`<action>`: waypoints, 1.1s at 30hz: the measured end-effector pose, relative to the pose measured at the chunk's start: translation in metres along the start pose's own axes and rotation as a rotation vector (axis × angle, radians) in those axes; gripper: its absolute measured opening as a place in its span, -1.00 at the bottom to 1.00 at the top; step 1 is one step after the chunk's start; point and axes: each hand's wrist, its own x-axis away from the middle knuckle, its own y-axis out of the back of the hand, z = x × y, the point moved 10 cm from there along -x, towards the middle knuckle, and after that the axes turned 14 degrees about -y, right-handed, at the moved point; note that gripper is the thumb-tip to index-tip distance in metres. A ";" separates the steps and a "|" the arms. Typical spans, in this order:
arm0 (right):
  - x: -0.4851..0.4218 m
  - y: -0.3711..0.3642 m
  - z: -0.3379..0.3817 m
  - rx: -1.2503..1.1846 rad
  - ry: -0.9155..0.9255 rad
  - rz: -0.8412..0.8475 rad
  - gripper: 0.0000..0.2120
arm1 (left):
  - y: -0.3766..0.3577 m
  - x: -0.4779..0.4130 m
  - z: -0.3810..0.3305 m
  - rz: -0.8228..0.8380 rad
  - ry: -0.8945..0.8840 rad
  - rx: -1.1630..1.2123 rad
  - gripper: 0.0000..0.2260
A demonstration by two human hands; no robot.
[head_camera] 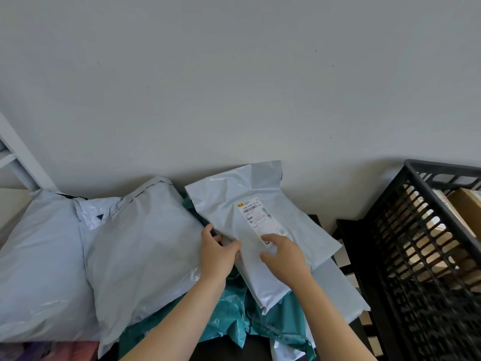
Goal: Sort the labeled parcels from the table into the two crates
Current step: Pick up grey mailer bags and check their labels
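In the head view, the grey parcel [250,204] is being held on the pile, over a teal parcel [234,308]. Its left edge is being gripped by the left hand [218,254], while the right hand [285,256] is being rested on its face, fingers relaxed, just below the label [260,217]. The label is best kept facing up and read before the black crate [416,243], at 3 o'clock, is chosen. The parcel's long axis is running from 11 to 5 o'clock, flap end toward the wall.

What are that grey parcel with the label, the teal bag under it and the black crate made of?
Parcel: thin grey plastic film, it seems; glossy, creased, paper label stuck on. Teal bag: crinkly shiny plastic film too. Crate: rigid black plastic, probably; moulded slatted walls, matt.
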 end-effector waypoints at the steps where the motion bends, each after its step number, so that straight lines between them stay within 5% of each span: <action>1: 0.000 0.001 -0.001 -0.006 -0.002 -0.004 -0.57 | -0.002 0.000 -0.001 0.023 -0.012 -0.040 -0.36; 6: -0.002 0.002 -0.007 -0.030 -0.004 -0.009 -0.59 | -0.010 -0.010 -0.008 0.143 -0.110 -0.348 -0.45; 13: 0.000 0.003 -0.009 -0.077 0.001 -0.026 -0.61 | -0.023 -0.015 -0.037 0.195 -0.349 -0.857 -0.32; 22: 0.007 0.017 -0.016 -0.225 0.030 -0.128 -0.60 | 0.044 -0.034 -0.083 -0.004 -0.341 -0.148 -0.59; 29: 0.013 -0.025 -0.020 -0.149 -0.033 0.035 -0.44 | 0.075 -0.016 -0.041 0.054 -0.205 -0.327 -0.37; 33: 0.012 -0.033 -0.012 -0.154 -0.029 0.039 -0.45 | 0.082 -0.011 -0.033 -0.069 -0.161 -0.270 -0.38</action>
